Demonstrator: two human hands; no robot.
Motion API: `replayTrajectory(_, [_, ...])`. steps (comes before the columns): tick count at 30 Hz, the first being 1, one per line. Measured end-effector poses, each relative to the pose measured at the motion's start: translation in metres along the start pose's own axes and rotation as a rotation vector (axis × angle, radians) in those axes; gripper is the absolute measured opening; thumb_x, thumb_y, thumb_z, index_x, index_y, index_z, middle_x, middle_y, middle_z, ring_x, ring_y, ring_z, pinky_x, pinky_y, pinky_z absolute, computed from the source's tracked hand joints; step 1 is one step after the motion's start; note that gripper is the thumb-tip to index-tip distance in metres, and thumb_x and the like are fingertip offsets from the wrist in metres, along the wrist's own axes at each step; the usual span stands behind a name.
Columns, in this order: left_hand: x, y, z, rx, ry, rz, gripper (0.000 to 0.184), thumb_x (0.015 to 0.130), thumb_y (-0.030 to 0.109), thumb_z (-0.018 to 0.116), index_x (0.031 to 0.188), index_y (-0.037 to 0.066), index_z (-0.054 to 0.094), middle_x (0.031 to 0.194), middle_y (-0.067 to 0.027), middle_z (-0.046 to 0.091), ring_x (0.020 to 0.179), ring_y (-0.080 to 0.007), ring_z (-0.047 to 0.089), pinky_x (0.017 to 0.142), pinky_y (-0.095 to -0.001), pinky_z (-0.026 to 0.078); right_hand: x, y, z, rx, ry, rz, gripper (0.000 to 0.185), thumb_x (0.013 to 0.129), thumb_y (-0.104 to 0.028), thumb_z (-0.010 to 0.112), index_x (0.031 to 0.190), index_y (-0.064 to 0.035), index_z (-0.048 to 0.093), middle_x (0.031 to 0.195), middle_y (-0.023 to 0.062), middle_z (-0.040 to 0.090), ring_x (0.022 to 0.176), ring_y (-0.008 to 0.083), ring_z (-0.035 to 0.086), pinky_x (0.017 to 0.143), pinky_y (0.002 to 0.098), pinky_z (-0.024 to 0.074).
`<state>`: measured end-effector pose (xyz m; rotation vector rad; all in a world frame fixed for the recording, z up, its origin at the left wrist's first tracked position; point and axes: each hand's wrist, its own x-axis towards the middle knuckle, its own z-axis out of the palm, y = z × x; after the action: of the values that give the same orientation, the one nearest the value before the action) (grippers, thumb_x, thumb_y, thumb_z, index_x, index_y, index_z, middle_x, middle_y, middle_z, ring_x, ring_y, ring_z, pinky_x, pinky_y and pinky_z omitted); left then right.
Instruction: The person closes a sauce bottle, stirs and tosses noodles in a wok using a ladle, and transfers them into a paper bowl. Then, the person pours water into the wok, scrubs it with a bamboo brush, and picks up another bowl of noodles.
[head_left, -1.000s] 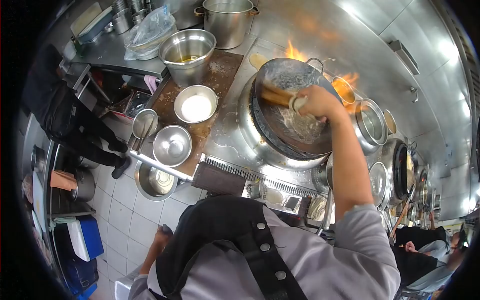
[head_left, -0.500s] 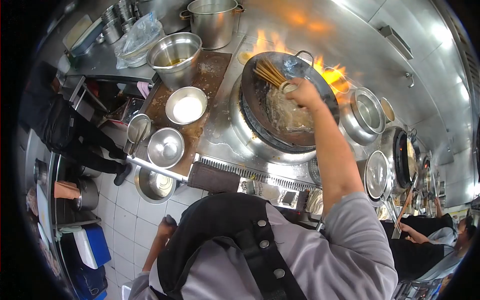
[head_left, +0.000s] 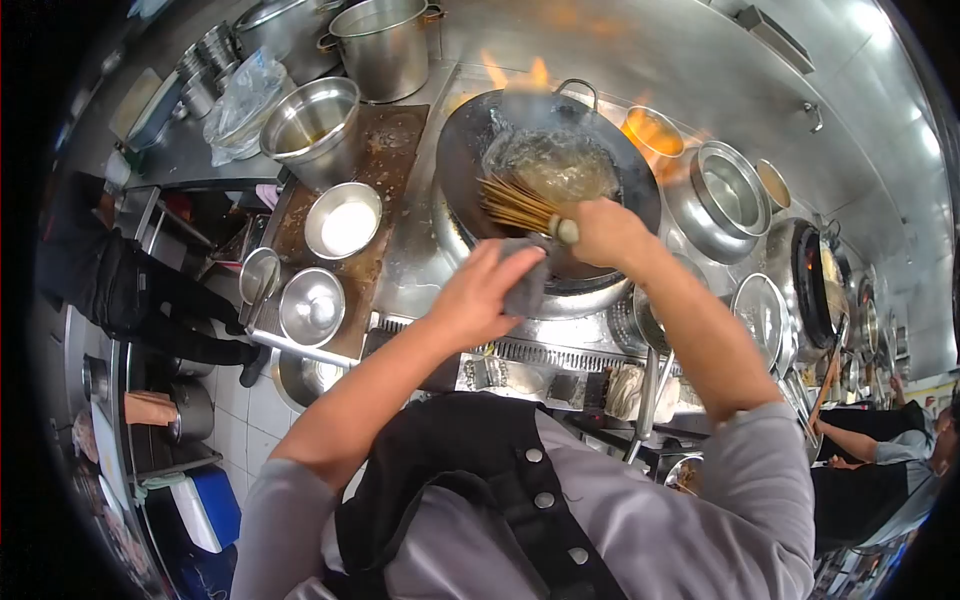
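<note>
A bamboo wok brush (head_left: 515, 207) is in my right hand (head_left: 605, 235), its bristles pointing left inside the large dark wok (head_left: 465, 150). Cloudy water (head_left: 575, 172) splashes up across the wok's far half, beyond the bristles. My left hand (head_left: 485, 295) is closed around a folded dark grey cloth (head_left: 527, 280) at the near rim of the wok. Whether the cloth touches the rim, I cannot tell.
Flames (head_left: 515, 72) rise behind the wok. To its left stand a bowl of white contents (head_left: 345, 222), an empty-looking steel bowl (head_left: 312, 307) and a deep pot (head_left: 315, 135). Ladle handles (head_left: 648, 400) lie to the right. A person (head_left: 110, 260) stands far left; others work at right.
My left hand has come up from low at the left to the wok's near rim with the cloth. The brush has moved down and toward me, and water now splashes high in the wok.
</note>
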<state>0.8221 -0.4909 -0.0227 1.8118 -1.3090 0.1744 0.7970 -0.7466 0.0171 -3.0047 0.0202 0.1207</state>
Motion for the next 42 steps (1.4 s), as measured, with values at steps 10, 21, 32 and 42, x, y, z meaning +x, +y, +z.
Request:
replayTrajectory(10, [0.011, -0.001, 0.075, -0.112, -0.026, 0.026, 0.084, 0.058, 0.003, 0.086, 0.134, 0.009, 0.052, 0.125, -0.0195, 0.059, 0.112, -0.0415, 0.060, 0.096, -0.0444, 0.051, -0.008, 0.030, 0.029, -0.001, -0.010, 0.131, 0.026, 0.081, -0.014, 0.066, 0.104, -0.0056, 0.074, 0.103, 0.0212, 0.074, 0.098, 0.0373, 0.072, 0.089, 0.0446, 0.0575])
replayTrajectory(21, [0.007, 0.000, 0.076, -0.081, -0.014, -0.005, 0.085, 0.054, 0.006, 0.088, 0.133, 0.009, 0.055, 0.122, -0.0196, 0.061, 0.112, -0.0421, 0.060, 0.096, -0.0460, 0.050, 0.001, 0.048, 0.026, -0.020, -0.029, 0.156, 0.027, 0.081, -0.015, 0.065, 0.106, -0.0077, 0.072, 0.103, 0.0214, 0.073, 0.098, 0.0374, 0.071, 0.089, 0.0467, 0.0571])
replayTrajectory(32, [0.002, -0.004, 0.076, -0.093, 0.045, 0.040, 0.079, 0.061, 0.011, 0.086, 0.134, 0.013, 0.057, 0.120, -0.0181, 0.061, 0.107, -0.0423, 0.060, 0.094, -0.0473, 0.050, 0.037, 0.088, 0.034, -0.165, 0.000, 0.204, 0.035, 0.081, -0.018, 0.067, 0.116, -0.0125, 0.067, 0.107, 0.0191, 0.073, 0.103, 0.0371, 0.070, 0.090, 0.0472, 0.0566])
replayTrajectory(42, [0.004, -0.010, 0.078, -0.090, 0.091, 0.059, 0.077, 0.064, 0.011, 0.085, 0.134, 0.013, 0.056, 0.116, -0.0191, 0.062, 0.105, -0.0421, 0.061, 0.096, -0.0475, 0.049, 0.051, 0.111, -0.007, -0.285, -0.166, 0.222, 0.029, 0.084, -0.017, 0.066, 0.111, -0.0075, 0.071, 0.107, 0.0190, 0.073, 0.100, 0.0367, 0.071, 0.088, 0.0475, 0.0572])
